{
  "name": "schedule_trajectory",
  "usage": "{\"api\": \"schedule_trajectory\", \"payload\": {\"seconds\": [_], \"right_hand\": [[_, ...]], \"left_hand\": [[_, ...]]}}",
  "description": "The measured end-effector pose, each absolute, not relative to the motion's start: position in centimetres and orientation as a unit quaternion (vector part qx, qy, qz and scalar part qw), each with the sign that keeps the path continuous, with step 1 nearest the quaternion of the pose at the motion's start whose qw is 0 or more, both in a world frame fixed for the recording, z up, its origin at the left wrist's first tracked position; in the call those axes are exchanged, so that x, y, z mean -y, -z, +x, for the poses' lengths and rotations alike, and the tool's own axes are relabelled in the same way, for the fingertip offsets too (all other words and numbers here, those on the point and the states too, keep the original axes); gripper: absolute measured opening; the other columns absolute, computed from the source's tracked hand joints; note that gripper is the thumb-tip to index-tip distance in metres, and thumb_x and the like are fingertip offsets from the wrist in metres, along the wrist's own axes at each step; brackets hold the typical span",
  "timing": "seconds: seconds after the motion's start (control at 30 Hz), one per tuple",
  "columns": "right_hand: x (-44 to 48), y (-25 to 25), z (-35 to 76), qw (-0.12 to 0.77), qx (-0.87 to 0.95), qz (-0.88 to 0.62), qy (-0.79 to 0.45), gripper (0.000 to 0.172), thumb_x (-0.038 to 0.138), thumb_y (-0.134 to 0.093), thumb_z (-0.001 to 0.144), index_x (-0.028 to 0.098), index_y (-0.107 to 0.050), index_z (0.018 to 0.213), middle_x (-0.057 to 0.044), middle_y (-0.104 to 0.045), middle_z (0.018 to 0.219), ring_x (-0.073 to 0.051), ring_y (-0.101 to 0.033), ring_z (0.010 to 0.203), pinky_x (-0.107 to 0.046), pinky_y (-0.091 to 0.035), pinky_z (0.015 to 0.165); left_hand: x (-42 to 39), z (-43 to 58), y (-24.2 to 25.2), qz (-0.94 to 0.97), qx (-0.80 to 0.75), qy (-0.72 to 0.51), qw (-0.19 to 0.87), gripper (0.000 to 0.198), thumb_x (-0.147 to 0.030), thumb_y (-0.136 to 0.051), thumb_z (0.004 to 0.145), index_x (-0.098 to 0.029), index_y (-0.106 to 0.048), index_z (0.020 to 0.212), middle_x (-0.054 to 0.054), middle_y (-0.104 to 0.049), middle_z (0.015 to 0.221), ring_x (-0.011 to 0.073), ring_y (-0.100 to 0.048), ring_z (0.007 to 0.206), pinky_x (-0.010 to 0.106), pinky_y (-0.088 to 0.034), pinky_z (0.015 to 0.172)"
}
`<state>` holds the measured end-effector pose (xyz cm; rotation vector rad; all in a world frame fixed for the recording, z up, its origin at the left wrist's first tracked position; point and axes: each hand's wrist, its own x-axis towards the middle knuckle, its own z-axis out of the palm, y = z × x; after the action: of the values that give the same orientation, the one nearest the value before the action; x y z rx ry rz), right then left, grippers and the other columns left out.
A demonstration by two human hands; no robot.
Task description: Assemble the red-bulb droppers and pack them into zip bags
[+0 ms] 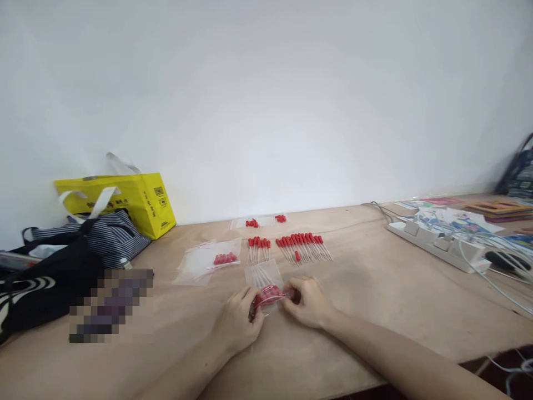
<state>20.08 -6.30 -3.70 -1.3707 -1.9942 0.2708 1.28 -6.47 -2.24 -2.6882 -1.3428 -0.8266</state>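
Observation:
Between my hands is a clear zip bag (268, 272) holding several droppers (270, 294), with red bulb ends toward me and thin pale stems pointing away. My left hand (239, 319) is closed on the bag's left edge near its mouth. On the right side, my right hand (308, 301) pinches the opposite edge. Just beyond lie loose droppers in a small group (259, 243) and a longer row (302, 240), with a single dropper (297, 256) in front of that row. Bags (195, 261) are stacked to the left, with red-ended droppers (225, 258) on or in the top one.
Near the wall lie more bagged droppers (252, 223). A yellow bag (154, 205), a striped bag (119, 236) and a black bag (50, 289) stand at left. A power strip (437, 244) with cables, papers (458, 219) and stacked frames (497, 210) occupy the right.

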Motion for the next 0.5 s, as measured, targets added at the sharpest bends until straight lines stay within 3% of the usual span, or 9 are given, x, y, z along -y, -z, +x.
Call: {"api": "schedule_trajectory", "payload": {"seconds": [0.1,0.2,0.33,0.5], "right_hand": [[6.4,3.7,19.3,0.348,0.738,-0.564,-0.126,0.008,0.013,-0.053,0.065,0.020,-0.057,0.065,0.004,-0.060,0.058,-0.012,-0.052,0.055,-0.025,-0.028,0.058],[6.4,3.6,18.7,0.353,0.720,-0.586,-0.118,0.011,0.013,-0.049,0.067,0.019,-0.054,0.060,0.002,-0.060,0.057,-0.013,-0.052,0.054,-0.025,-0.026,0.055],[6.5,3.6,18.2,0.358,0.714,-0.592,-0.108,0.009,0.016,-0.053,0.068,0.019,-0.051,0.059,0.003,-0.059,0.055,-0.013,-0.052,0.053,-0.025,-0.025,0.057],[6.2,3.7,18.1,0.360,0.707,-0.597,-0.119,0.010,0.016,-0.055,0.065,0.019,-0.049,0.058,0.004,-0.057,0.053,-0.011,-0.049,0.049,-0.023,-0.025,0.054]], "left_hand": [[6.6,1.2,2.2,-0.856,0.445,0.263,0.005,0.021,-0.007,-0.043,0.061,-0.020,-0.049,0.077,0.001,-0.054,0.074,0.0177,-0.053,0.069,0.025,-0.041,0.059],[6.7,1.1,2.1,-0.836,0.488,0.252,-0.001,0.017,-0.009,-0.046,0.062,-0.019,-0.048,0.075,0.000,-0.053,0.073,0.0176,-0.053,0.068,0.026,-0.040,0.059],[6.5,1.0,2.5,-0.833,0.494,0.250,-0.001,0.004,-0.017,-0.045,0.074,-0.019,-0.047,0.072,0.000,-0.054,0.068,0.0167,-0.054,0.063,0.025,-0.040,0.056],[6.2,1.0,2.9,-0.847,0.455,0.275,0.018,0.015,-0.022,-0.040,0.082,-0.020,-0.046,0.069,0.000,-0.057,0.067,0.0172,-0.057,0.061,0.025,-0.039,0.054]]}}
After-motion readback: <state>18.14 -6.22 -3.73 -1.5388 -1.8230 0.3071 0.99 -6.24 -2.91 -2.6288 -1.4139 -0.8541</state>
